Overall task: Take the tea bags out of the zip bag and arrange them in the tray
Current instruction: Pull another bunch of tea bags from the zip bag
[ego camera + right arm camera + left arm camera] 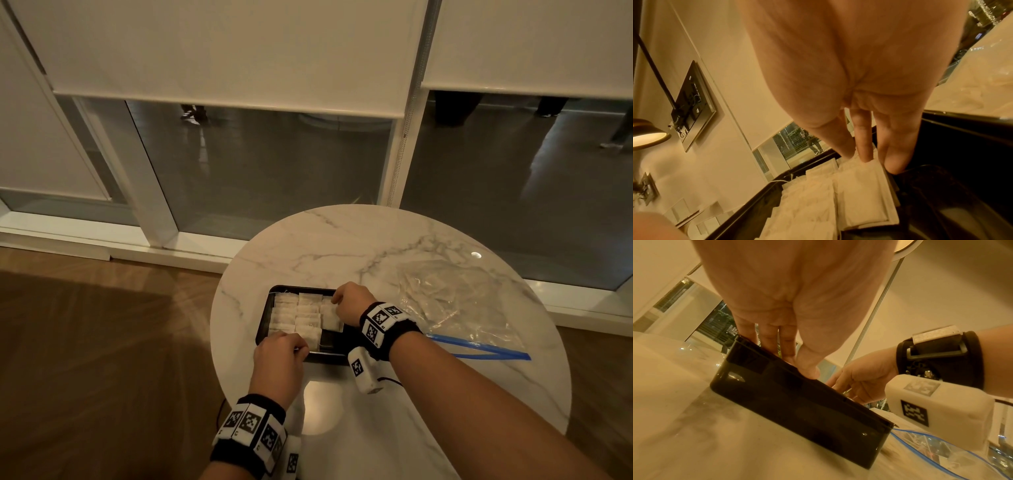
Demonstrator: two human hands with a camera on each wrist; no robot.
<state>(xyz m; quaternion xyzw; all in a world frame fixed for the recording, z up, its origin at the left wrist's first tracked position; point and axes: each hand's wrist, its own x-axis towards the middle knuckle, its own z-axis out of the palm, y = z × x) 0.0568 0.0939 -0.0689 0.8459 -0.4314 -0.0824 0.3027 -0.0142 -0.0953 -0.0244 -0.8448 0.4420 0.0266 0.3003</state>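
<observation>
A black tray [334,344] sits on the near left of the round marble table [342,246], with white tea bags [294,315] laid in rows across its left and middle. My right hand [346,303] is over the far right of the rows. Its thumb and fingers [865,154] pinch the far end of a small stack of tea bags [863,194] lying on the tray floor. At the near left corner my left hand [281,349] holds the tray wall [797,410], thumb on the rim, fingers inside. The clear zip bag [455,298] lies flat to the right.
The bag's blue zip strip [479,349] points toward the table's right edge. The right part of the tray floor [962,162] is bare and dark. Wood floor lies to the left, and a glass wall with roller blinds stands behind the table.
</observation>
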